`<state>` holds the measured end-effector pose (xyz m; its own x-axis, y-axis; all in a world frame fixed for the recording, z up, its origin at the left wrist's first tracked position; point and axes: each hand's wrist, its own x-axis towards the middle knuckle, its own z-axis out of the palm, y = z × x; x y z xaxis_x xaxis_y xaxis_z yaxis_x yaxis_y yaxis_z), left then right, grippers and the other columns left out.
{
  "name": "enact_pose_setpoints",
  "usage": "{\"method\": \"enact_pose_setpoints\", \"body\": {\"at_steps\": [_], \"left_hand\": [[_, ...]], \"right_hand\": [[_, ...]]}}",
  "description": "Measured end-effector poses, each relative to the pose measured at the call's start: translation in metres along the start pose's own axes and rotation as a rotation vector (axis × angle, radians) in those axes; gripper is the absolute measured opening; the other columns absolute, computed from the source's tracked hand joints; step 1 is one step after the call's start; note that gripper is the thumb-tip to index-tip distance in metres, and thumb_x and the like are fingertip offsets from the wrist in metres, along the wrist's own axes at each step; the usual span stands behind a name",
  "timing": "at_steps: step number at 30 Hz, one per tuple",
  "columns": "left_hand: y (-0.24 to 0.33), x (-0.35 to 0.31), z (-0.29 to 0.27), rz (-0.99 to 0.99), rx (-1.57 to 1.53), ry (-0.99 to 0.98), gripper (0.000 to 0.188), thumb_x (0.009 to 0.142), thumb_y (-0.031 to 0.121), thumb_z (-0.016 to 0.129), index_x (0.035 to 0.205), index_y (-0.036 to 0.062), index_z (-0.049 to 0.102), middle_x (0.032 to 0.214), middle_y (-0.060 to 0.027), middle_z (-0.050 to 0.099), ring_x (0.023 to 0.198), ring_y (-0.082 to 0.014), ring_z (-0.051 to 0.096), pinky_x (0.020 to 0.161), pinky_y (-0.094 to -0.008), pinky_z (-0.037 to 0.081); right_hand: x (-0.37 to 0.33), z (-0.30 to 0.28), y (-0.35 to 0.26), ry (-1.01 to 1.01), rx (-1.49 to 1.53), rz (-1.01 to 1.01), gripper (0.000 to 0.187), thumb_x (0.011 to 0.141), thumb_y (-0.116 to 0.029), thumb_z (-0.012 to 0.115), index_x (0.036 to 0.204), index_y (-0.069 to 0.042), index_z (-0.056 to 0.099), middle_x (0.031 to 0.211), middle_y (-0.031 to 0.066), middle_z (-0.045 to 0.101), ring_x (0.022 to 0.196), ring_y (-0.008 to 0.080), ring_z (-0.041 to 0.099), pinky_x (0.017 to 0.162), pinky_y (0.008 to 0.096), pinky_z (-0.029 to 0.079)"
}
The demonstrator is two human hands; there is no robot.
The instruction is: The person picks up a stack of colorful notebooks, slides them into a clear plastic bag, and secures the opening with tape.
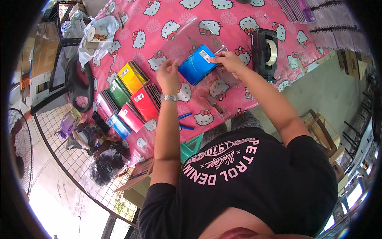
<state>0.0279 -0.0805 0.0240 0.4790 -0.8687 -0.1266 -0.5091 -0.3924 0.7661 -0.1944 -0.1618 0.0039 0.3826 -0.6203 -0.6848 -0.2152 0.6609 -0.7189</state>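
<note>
A blue spiral notebook [195, 65] with a white label lies tilted over the table, on or within clear plastic film. My right hand [230, 63] grips its right corner, thumb on the cover by the label. Left of the notebook is my left hand [168, 73], raised with loosely bent fingers and nothing visible in them. Beside my left wrist sit stacks of spiral notebooks: yellow [132, 77], green [119, 92], red [145, 104], pink [131, 115], pale purple [106, 102] and a smaller-looking blue one [119, 126]. A clear plastic bag [191, 30] spreads behind the held notebook.
A black tape dispenser [260, 55] stands to the right. Blue-handled scissors or pliers [186, 122] lie at the near edge. At left are a white plastic bag [97, 40] and a black curved handle [77, 85]. More wrapped spiral notebooks [338, 30] fill the far right.
</note>
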Motion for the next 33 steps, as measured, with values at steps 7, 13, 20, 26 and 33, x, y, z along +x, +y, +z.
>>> {"method": "enact_pose_setpoints", "body": {"at_steps": [7, 13, 20, 26, 33], "left_hand": [[-0.023, -0.122, 0.042, 0.548, 0.289, -0.313, 0.016, 0.069, 0.014, 0.068, 0.084, 0.0139, 0.062, 0.092, -0.0061, 0.056, 0.089, -0.0287, 0.051, 0.076, -0.0412, 0.040], [-0.053, -0.119, 0.042, 0.538, 0.251, -0.466, 0.011, 0.073, 0.017, 0.066, 0.082, 0.0129, 0.063, 0.087, -0.0036, 0.057, 0.088, -0.0265, 0.052, 0.077, -0.0393, 0.042], [-0.046, -0.112, 0.041, 0.444, 0.283, -0.520, 0.008, 0.077, 0.014, 0.060, 0.083, 0.0085, 0.060, 0.087, -0.0076, 0.061, 0.089, -0.0293, 0.055, 0.074, -0.0424, 0.042], [-0.034, -0.115, 0.049, 0.405, 0.338, -0.430, 0.013, 0.077, 0.015, 0.059, 0.085, 0.0081, 0.052, 0.087, -0.0117, 0.061, 0.086, -0.0322, 0.056, 0.071, -0.0447, 0.041], [-0.037, -0.110, 0.033, 0.443, 0.200, -0.429, 0.013, 0.078, 0.008, 0.060, 0.090, 0.0057, 0.056, 0.085, -0.0130, 0.059, 0.083, -0.0339, 0.057, 0.072, -0.0426, 0.045]], "right_hand": [[0.008, 0.006, 0.006, 0.080, 0.083, 0.066, 0.043, 0.070, -0.032, 0.077, 0.097, -0.004, 0.060, 0.095, 0.0068, 0.062, 0.085, 0.0156, 0.056, 0.076, 0.0303, 0.042], [0.006, 0.011, 0.008, 0.047, 0.123, 0.082, 0.040, 0.070, -0.032, 0.077, 0.095, -0.006, 0.062, 0.097, 0.0055, 0.062, 0.090, 0.0158, 0.054, 0.078, 0.0327, 0.040], [0.009, 0.013, -0.002, 0.068, -0.037, 0.097, 0.037, 0.073, -0.030, 0.075, 0.097, -0.003, 0.063, 0.086, 0.0039, 0.063, 0.078, 0.0133, 0.056, 0.072, 0.0304, 0.042], [0.013, 0.012, 0.006, 0.262, -0.490, -0.130, 0.051, 0.070, -0.040, 0.072, 0.100, -0.001, 0.063, 0.083, 0.0140, 0.065, 0.074, 0.0275, 0.062, 0.069, 0.0390, 0.048], [-0.048, 0.021, -0.005, 0.310, -1.002, -0.938, 0.048, 0.070, -0.041, 0.072, 0.102, -0.006, 0.063, 0.085, 0.0115, 0.063, 0.093, 0.0270, 0.058, 0.083, 0.0423, 0.044]]}}
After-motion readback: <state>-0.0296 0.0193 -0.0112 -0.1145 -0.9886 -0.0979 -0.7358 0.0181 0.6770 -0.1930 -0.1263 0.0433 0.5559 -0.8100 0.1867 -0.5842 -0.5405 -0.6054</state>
